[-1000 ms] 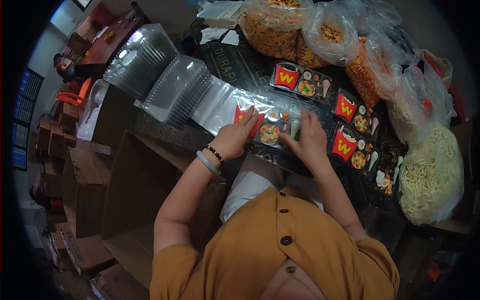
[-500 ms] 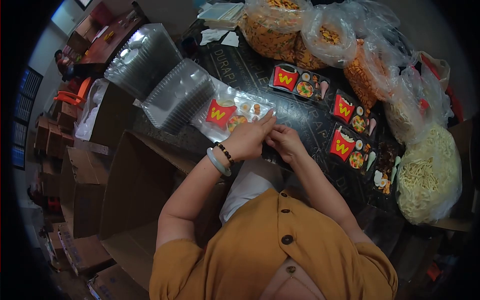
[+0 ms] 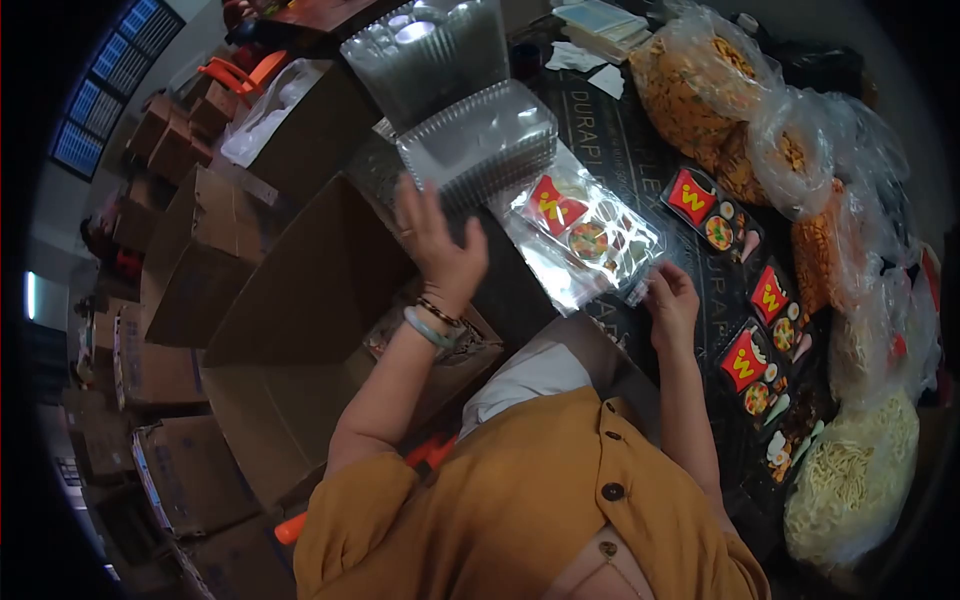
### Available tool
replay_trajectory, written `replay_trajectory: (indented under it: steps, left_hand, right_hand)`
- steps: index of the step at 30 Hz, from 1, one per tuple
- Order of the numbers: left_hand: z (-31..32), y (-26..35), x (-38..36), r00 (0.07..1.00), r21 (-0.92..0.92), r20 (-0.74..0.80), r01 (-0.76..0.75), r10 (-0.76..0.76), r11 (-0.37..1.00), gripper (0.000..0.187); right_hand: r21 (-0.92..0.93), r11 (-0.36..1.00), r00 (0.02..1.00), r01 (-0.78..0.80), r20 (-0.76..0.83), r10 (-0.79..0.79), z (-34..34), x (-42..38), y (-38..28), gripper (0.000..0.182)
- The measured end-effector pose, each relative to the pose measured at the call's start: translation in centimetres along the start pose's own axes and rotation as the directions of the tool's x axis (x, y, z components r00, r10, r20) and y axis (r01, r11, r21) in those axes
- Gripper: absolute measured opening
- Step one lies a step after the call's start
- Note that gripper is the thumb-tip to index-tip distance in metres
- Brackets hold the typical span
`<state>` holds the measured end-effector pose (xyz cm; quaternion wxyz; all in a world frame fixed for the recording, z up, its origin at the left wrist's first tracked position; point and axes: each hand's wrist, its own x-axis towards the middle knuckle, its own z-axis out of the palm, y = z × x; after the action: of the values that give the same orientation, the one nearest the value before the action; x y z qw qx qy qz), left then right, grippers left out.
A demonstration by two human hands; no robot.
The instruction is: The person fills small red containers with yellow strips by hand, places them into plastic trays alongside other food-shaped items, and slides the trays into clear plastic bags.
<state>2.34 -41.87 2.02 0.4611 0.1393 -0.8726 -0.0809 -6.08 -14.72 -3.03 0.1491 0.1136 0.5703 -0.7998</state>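
My left hand (image 3: 437, 245) is raised over the open cardboard box, fingers spread and holding nothing, near the stack of clear plastic trays (image 3: 480, 135). On the black table, shiny clear plastic (image 3: 570, 275) bears a printed red fries-box shape (image 3: 553, 205) and a round dish picture (image 3: 588, 241), partly lost in glare. Thumb and fingers of my right hand (image 3: 672, 300) are pinched together at the plastic's right corner; what lies between them is too small to make out. Filled trays, among them one with a red fries box (image 3: 690, 196), lie farther right.
The large open cardboard box (image 3: 290, 330) stands at my left. Clear bags of small toy pieces (image 3: 690, 100) line the table's far side, with a bag of pale fries pieces (image 3: 855, 490) at right. More cartons (image 3: 200, 260) are stacked left.
My left hand has left the plastic and swung left over the box, its fingers spreading. My right hand stays at the plastic's corner. The whole view has turned.
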Motion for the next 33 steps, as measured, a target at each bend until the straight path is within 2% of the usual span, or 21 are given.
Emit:
replay_trajectory:
  steps: [1,2,3,4,5,6,7,11,13,17,20,23,25,26,27,29,30,32,33]
  left_hand:
    - [0.2,-3.2,-1.1,0.969,0.045,-0.005,0.246,-0.246,0.968,0.073]
    - [1.2,-6.7,-2.6,0.882,0.081,-0.019,0.471,-0.471,0.878,0.072]
    - [2.7,-11.0,-4.4,0.685,-0.070,0.085,0.728,-0.723,0.682,0.066]
    - [3.8,-13.6,-5.4,0.422,-0.181,0.227,0.904,-0.878,0.387,0.060]
    - [3.6,-13.5,-4.5,0.422,-0.187,0.220,0.903,-0.880,0.386,0.060]
    - [3.1,-12.7,-3.4,0.367,-0.312,0.468,0.920,-0.804,0.239,0.055]
    - [2.9,-12.0,-2.6,0.329,-0.386,0.686,0.921,-0.649,0.059,0.050]
    - [5.4,-10.4,-1.0,0.365,-0.353,0.637,0.921,-0.679,0.164,0.047]
    - [6.8,-10.9,-1.7,0.463,-0.476,0.645,0.866,-0.608,0.155,0.046]
    - [8.9,-12.1,-1.9,0.509,-0.471,0.581,0.847,-0.635,0.248,0.045]
    - [9.5,-12.8,-2.0,0.494,-0.440,0.625,0.862,-0.605,0.250,0.046]
    - [9.5,-11.3,-1.2,0.509,-0.502,0.646,0.845,-0.569,0.185,0.047]
    - [9.9,-9.6,0.1,0.504,-0.467,0.658,0.856,-0.560,0.221,0.049]
    - [10.3,-9.3,0.3,0.537,-0.474,0.662,0.840,-0.523,0.263,0.049]
    - [10.7,-8.9,0.7,0.530,-0.471,0.667,0.844,-0.524,0.254,0.049]
    - [11.3,-8.0,0.9,0.581,-0.536,0.621,0.805,-0.526,0.256,0.051]
    - [11.4,-7.8,0.8,0.570,-0.526,0.634,0.813,-0.522,0.250,0.051]
    - [11.4,-7.8,0.8,0.566,-0.599,0.638,0.791,-0.523,0.125,0.054]
    - [10.6,-7.5,1.0,0.558,-0.593,0.646,0.796,-0.520,0.116,0.054]
  right_hand:
    - [-0.030,0.999,0.998,0.031,-0.049,-0.032,-0.8,0.0,0.4,0.027]
    - [-0.058,0.996,0.992,0.064,-0.103,-0.070,-1.3,0.1,0.7,0.028]
    - [-0.059,0.995,0.990,0.076,-0.114,-0.082,-1.6,-0.1,0.9,0.028]
    - [-0.062,0.995,0.991,0.076,-0.106,-0.082,-1.7,-0.3,1.1,0.028]
    - [-0.082,0.991,0.988,0.103,-0.104,-0.111,-1.8,-0.3,1.2,0.027]
    - [-0.102,0.987,0.985,0.127,-0.106,-0.138,-1.8,-0.5,1.4,0.025]
    - [-0.102,0.986,0.984,0.130,-0.108,-0.141,-1.9,-0.7,1.4,0.025]
    - [-0.079,0.987,0.985,0.140,-0.093,-0.147,-2.2,-0.6,1.6,0.021]
    - [-0.057,0.987,0.985,0.148,-0.086,-0.152,-2.5,-0.8,1.9,0.021]
    - [-0.080,0.986,0.988,0.148,-0.035,-0.151,-2.4,-0.8,1.8,0.020]
    - [-0.096,0.983,0.987,0.154,-0.019,-0.157,-2.2,-0.7,1.7,0.019]
    - [-0.127,0.978,0.986,0.165,-0.008,-0.167,-2.1,-1.0,1.6,0.018]
    - [-0.146,0.973,0.984,0.176,-0.003,-0.179,-1.9,-1.0,1.9,0.018]
    - [-0.141,0.971,0.981,0.192,0.006,-0.193,-2.1,-1.1,2.0,0.018]
    - [-0.136,0.968,0.977,0.211,0.017,-0.210,-2.2,-0.9,1.9,0.019]
    - [-0.140,0.969,0.979,0.204,0.011,-0.205,-2.5,-0.9,1.9,0.019]
    - [-0.134,0.970,0.979,0.203,0.014,-0.203,-2.6,-1.0,1.9,0.020]
    - [-0.131,0.970,0.978,0.207,0.013,-0.207,-2.5,-1.2,1.9,0.020]
    - [-0.123,0.968,0.976,0.217,0.024,-0.215,-2.4,-1.2,1.9,0.019]
